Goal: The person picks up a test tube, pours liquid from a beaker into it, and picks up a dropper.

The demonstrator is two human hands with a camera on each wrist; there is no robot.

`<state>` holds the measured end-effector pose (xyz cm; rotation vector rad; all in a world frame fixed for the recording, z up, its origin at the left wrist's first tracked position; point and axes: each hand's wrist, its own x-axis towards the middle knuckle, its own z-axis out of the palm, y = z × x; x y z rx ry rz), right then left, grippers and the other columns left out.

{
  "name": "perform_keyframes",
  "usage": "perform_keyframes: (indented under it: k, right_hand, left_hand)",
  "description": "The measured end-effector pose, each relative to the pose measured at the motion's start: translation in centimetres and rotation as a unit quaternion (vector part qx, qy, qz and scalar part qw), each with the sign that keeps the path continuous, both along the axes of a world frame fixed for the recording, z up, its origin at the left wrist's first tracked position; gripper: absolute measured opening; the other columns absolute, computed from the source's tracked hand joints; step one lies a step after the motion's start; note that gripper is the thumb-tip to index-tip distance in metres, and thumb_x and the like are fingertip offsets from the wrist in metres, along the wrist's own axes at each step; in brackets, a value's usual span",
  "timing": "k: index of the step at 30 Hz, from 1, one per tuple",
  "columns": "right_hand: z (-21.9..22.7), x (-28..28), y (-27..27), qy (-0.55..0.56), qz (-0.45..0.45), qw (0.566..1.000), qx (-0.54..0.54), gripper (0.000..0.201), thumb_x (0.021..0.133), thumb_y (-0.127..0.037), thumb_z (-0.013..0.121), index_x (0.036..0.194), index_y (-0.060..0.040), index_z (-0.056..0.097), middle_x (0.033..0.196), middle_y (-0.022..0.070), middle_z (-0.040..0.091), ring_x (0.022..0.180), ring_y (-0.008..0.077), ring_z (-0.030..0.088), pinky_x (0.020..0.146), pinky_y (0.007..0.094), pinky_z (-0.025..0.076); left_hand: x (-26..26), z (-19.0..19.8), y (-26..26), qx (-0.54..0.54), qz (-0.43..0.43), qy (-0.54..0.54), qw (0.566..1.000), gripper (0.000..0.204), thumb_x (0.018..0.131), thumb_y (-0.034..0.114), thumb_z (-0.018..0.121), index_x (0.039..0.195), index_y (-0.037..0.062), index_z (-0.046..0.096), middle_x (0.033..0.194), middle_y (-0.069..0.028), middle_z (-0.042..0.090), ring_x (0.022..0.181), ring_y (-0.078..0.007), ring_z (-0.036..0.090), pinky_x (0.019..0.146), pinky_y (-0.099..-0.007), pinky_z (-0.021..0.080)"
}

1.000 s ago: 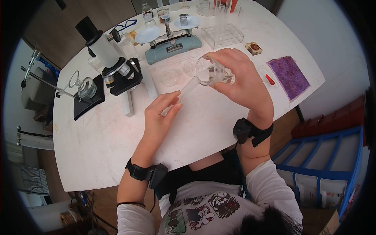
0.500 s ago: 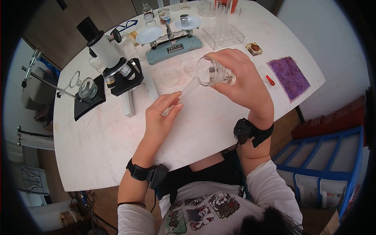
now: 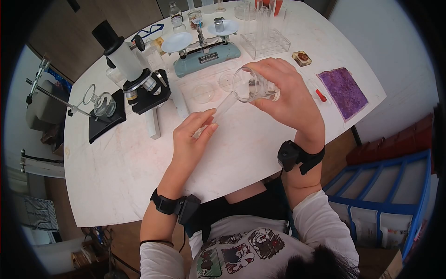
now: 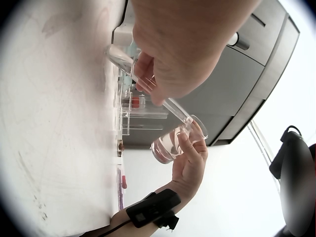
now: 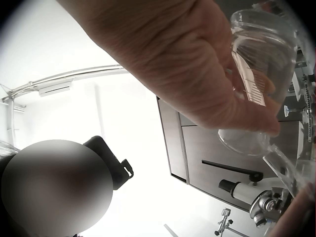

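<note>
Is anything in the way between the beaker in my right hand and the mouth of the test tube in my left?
Nothing visible: the beaker in your right hand has its rim right at the mouth of the test tube. The microscope and balance stand clear of that gap.

In the left wrist view we see our left hand [image 4: 173, 54] large and close, its fingers and thumb pinching a clear tube [image 4: 175, 109] that lies at a slant. The tube's open end meets the rim of a beaker [image 4: 170, 144], tilted and partly filled with clear liquid. Our right hand [image 4: 189, 165] grips the beaker, a black device [image 4: 154, 207] strapped at that wrist. The pale worktop [image 4: 54, 118] fills the left side; beyond the hands we make out a clear rack [image 4: 126, 118] and a grey cabinet [image 4: 224, 86].
</note>
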<state>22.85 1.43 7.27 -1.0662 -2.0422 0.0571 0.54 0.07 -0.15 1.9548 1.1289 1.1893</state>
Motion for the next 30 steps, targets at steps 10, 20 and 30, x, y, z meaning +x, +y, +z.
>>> perform_keyframes:
  k: [10, 20, 30]
  right_hand:
    - [-0.3, -0.9, 0.9, 0.111, 0.063, 0.988, -0.085, 0.049, 0.061, -0.011, 0.075, 0.107, -0.0024, 0.059, 0.098, 0.0098, 0.061, 0.094, 0.0215, 0.056, 0.082, 0.0285, 0.043]
    - [-2.9, 0.5, 4.6, 0.293, -0.094, 0.946, -0.104, 0.044, 0.061, -0.02, 0.077, 0.098, -0.0032, 0.061, 0.094, 0.0078, 0.063, 0.088, 0.0188, 0.057, 0.082, 0.0296, 0.043]
    - [-6.0, 3.6, 7.8, 0.301, -0.276, 0.907, -0.104, 0.04, 0.058, -0.022, 0.077, 0.087, -0.0034, 0.058, 0.078, 0.0103, 0.059, 0.073, 0.0213, 0.057, 0.068, 0.0305, 0.045]
  left_hand:
    - [-0.5, -0.7, 0.3, -0.023, -0.016, -0.038, 0.999, 0.031, 0.081, 0.006, 0.064, 0.111, 0.0005, 0.059, 0.091, -0.0071, 0.063, 0.084, -0.0152, 0.059, 0.078, -0.0258, 0.047]
    - [-1.2, 0.1, 0.7, -0.196, -0.037, -0.279, 0.939, 0.035, 0.084, 0.015, 0.062, 0.115, -0.0018, 0.055, 0.094, -0.0073, 0.063, 0.09, -0.0169, 0.059, 0.085, -0.0285, 0.043]
    - [-1.0, -0.2, 0.6, -0.155, -0.033, -0.257, 0.953, 0.034, 0.084, 0.012, 0.062, 0.115, -0.0001, 0.056, 0.099, -0.0071, 0.063, 0.096, -0.0149, 0.057, 0.087, -0.0277, 0.041]
